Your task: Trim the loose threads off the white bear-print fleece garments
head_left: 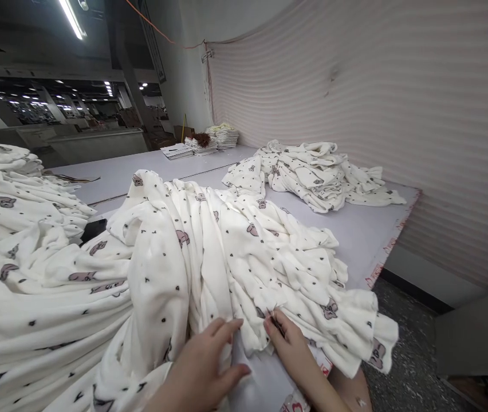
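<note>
White soft fabric (209, 257) printed with small dark marks and mauve animal figures lies gathered in folds across the table in front of me. My left hand (209, 363) is at the near edge of these folds, thumb and fingers apart, with nothing visible in its grasp. To its right, my right hand (289, 346) is closed around a small dark tool (277, 326), which looks like thread snips. Its thin tips point at the fabric edge; most of it is hidden by the fingers.
More of the same fabric (7, 194) is heaped at the left, and another pile (308, 174) lies toward the back right of the table (351, 237). Stacked papers or cloths (222, 137) stand at the far end. A striped sheet (355, 103) hangs along the right.
</note>
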The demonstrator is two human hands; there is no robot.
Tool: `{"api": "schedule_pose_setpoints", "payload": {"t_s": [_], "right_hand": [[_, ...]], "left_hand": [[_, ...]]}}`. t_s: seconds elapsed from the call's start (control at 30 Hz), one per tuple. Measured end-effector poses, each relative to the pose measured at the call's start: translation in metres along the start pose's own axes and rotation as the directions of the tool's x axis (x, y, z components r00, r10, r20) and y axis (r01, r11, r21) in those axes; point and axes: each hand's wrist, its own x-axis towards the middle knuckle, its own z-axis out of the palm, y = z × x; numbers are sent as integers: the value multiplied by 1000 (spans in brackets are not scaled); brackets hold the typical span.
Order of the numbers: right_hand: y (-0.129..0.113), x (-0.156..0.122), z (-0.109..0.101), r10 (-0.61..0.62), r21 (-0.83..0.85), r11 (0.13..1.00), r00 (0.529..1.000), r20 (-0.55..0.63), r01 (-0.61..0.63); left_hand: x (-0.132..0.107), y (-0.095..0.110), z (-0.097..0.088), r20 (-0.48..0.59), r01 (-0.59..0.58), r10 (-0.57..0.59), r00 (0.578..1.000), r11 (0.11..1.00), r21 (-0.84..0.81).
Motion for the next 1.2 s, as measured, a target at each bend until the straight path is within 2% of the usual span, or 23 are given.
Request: {"api": "schedule_pose_setpoints", "payload": {"t_s": [0.1, 0.17, 0.3, 0.43, 0.5, 0.57, 0.67, 0.73, 0.77, 0.83, 0.87, 0.93, 1.0, 1.07, 1.13, 1.2], "right_hand": [[-2, -3, 5, 86, 121, 989, 996, 4, -86], [-3, -5, 6, 125, 165, 979, 992, -13, -121], [-8, -3, -6, 93, 151, 986, 990, -106, -77], [-22, -10, -22, -20, 26, 999, 986, -166, 25], [-29, -21, -25, -119, -106, 989, 984, -132, 105], [-36, -32, -22, -214, -206, 958, 975, -54, 198], [-43, -38, -13, -286, -234, 929, 958, 35, 286], [-46, -34, -9, -305, -225, 924, 951, 57, 310], [-48, -31, -8, -305, -218, 925, 950, 62, 311], [-50, -24, -7, -291, -199, 933, 954, 67, 299], [-50, -21, -7, -280, -195, 937, 957, 68, 289], [-49, -18, -7, -254, -185, 948, 966, 53, 260], [-48, -19, -6, -242, -145, 960, 970, -1, 239], [-48, -21, -4, -288, -110, 953, 958, -18, 284], [-49, -24, -3, -353, -99, 930, 935, 22, 354], [-50, -25, -1, -356, -98, 927, 932, 73, 362]], "left_hand": [[10, 0, 37, -22, 10, -6, 1000, 980, 199], [12, -5, 49, -83, -24, 45, 996, 971, 238], [6, -6, 45, -215, -144, 158, 964, 986, 78], [0, 4, 39, -341, -117, 106, 934, 993, -12], [-1, 7, 41, -413, -99, 69, 908, 994, -51], [-2, 7, 42, -442, -126, 87, 893, 990, -61], [-2, 5, 39, -399, -217, 192, 897, 976, -18], [-2, 6, 34, -359, -225, 198, 912, 974, -33], [-1, 8, 30, -323, -192, 160, 933, 979, -68], [1, 12, 22, -186, -75, 41, 982, 980, -182], [2, 15, 19, -108, -2, -25, 994, 969, -247], [5, 20, 14, -7, 135, -148, 989, 918, -374], [6, 22, 12, -6, 216, -248, 969, 852, -478], [7, 24, 11, -26, 240, -301, 953, 807, -540], [8, 25, 11, -19, 215, -272, 962, 799, -561], [8, 27, 9, 19, 163, -181, 983, 824, -543]]}}
